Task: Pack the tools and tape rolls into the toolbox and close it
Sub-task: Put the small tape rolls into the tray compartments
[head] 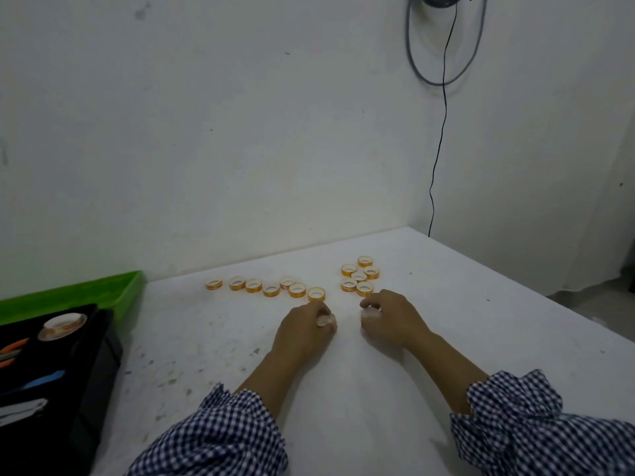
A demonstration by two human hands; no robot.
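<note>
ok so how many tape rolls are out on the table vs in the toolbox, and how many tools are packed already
small tape rolls on the table: 13
large tape roll in the toolbox: 1
tools in the toolbox: 3 (orange-handled tool, blue tool, silver tool)
total: 17
Something pale under the left hand and right hand is too blurred to count.

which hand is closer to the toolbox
Left. The left hand rests on the table to the right of the toolbox. The right hand sits further right, beyond the left one.
</note>
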